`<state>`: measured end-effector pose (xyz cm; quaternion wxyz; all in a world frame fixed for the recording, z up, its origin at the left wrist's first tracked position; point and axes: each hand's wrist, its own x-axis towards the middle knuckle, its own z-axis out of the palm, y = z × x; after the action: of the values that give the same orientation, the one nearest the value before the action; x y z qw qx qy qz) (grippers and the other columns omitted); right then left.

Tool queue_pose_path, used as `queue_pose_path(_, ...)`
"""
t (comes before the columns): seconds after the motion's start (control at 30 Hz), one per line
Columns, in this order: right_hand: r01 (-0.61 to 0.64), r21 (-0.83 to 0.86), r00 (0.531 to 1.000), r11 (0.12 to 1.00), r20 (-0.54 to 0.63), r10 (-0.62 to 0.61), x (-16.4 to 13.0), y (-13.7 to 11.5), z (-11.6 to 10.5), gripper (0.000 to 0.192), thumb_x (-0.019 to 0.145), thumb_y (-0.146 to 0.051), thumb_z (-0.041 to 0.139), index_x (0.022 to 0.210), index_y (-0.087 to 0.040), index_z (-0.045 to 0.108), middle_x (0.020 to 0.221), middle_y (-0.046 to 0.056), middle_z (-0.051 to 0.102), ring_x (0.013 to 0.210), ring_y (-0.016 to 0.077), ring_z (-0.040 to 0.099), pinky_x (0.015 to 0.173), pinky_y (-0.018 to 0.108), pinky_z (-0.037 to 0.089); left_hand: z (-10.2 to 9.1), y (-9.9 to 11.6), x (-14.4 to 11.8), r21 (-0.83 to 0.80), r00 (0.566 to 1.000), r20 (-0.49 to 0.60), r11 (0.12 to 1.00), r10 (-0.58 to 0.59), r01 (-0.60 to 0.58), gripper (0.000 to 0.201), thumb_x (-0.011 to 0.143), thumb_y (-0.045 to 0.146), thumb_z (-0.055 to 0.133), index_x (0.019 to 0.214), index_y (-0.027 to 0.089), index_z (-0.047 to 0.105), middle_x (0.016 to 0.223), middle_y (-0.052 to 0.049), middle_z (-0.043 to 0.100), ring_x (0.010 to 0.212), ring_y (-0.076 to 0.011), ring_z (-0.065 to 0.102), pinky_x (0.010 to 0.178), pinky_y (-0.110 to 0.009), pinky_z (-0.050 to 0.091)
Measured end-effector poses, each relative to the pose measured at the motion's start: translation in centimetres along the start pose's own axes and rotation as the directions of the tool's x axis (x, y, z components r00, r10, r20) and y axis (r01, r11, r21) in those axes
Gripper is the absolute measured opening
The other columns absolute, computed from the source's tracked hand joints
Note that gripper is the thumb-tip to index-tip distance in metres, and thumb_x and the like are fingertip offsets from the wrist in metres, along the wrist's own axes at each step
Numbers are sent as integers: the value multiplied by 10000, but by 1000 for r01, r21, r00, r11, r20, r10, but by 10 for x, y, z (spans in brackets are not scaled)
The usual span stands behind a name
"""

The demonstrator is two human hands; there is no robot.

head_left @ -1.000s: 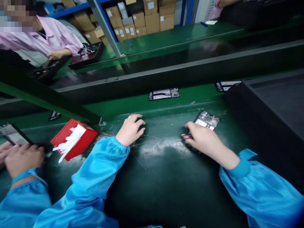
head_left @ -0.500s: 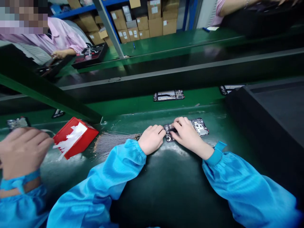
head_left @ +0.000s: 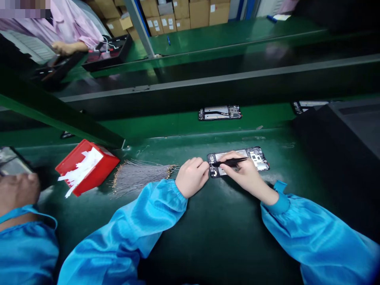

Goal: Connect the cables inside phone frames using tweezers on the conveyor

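Note:
An opened phone chassis (head_left: 259,157) lies flat on the dark green bench in front of me. My right hand (head_left: 244,175) rests over its middle and grips black tweezers (head_left: 230,161), whose tips point left at the chassis's left end. My left hand (head_left: 192,176) is curled at that left end, fingertips touching the chassis edge; whether it pinches something small I cannot tell. A bundle of thin grey wires (head_left: 139,176) lies just left of my left hand.
A red tray (head_left: 102,167) with white scraps sits at the left. Another phone chassis (head_left: 219,112) lies on the green conveyor strip behind. A large black box (head_left: 344,142) stands at the right. A co-worker's hand (head_left: 18,192) is at the far left; another person works across the line.
My right hand has shifted the tweezers so their tips point at the chassis's left end. My left hand stays at that end. The co-worker's hand at the left dropped lower.

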<state>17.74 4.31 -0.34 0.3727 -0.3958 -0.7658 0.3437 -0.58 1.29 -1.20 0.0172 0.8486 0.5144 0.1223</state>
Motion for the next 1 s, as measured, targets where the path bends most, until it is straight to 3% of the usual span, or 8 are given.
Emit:
queue_pose_path(0.3, -122, 6, 992, 992, -34, 122, 2, 0, 0, 47, 760, -195, 556, 798, -189, 584, 791, 30, 639, 716, 165, 612, 648, 293, 489, 0, 0, 0, 33, 1000, 0, 999, 11, -11, 190, 852, 221, 398, 745, 176, 548, 716, -22, 493, 685, -144, 456, 644, -260, 373)
queue_pose_path(0.6, -114, -4, 993, 993, -10, 114, 2, 2, 0, 47, 762, -192, 563, 805, -189, 581, 802, 28, 641, 743, 166, 613, 647, 283, 482, -1, 1, 0, 51, 1000, -7, 999, 15, -15, 196, 851, 216, 395, 735, 176, 548, 709, -22, 491, 685, -145, 454, 644, -259, 377)
queue_pose_path(0.73, -56, -54, 998, 997, 11, 57, 2, 0, 0, 50, 772, -183, 550, 817, -197, 566, 802, 23, 630, 764, 165, 603, 682, 295, 477, 0, 1, -1, 48, 1000, -2, 999, 18, -18, 192, 853, 220, 397, 740, 177, 546, 711, -21, 485, 685, -143, 451, 651, -260, 376)
queue_pose_path(0.9, 142, -98, 988, 985, 77, -135, -3, -5, 4, 106, 802, -158, 499, 894, -201, 529, 843, 45, 603, 823, 171, 578, 715, 309, 474, -2, 2, 1, 69, 1000, 2, 997, 22, -22, 182, 843, 218, 407, 722, 177, 537, 696, -16, 482, 678, -142, 456, 639, -254, 374)
queue_pose_path(1.0, 187, -101, 980, 977, 92, -178, -5, -6, 5, 124, 804, -157, 489, 915, -205, 515, 856, 55, 596, 854, 184, 571, 736, 327, 474, -4, 2, 1, 73, 1000, 8, 997, 19, -20, 185, 844, 214, 400, 720, 178, 533, 692, -16, 483, 676, -143, 459, 637, -252, 378)
